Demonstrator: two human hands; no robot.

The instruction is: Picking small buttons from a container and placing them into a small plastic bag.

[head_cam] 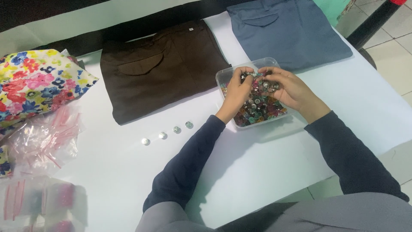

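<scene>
Clear rectangular plastic box (225,76) of coloured metal buttons (257,109): left hand (237,92) and right hand (288,88) each pinch buttons, grip narrow.

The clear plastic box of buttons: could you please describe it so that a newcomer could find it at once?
On the white table, look just below the folded blue trousers and right of the brown trousers. There sits the clear plastic box, with both hands inside it. It alone is brimful of small colourful buttons; only four buttons lie loose in a row beside it.
</scene>
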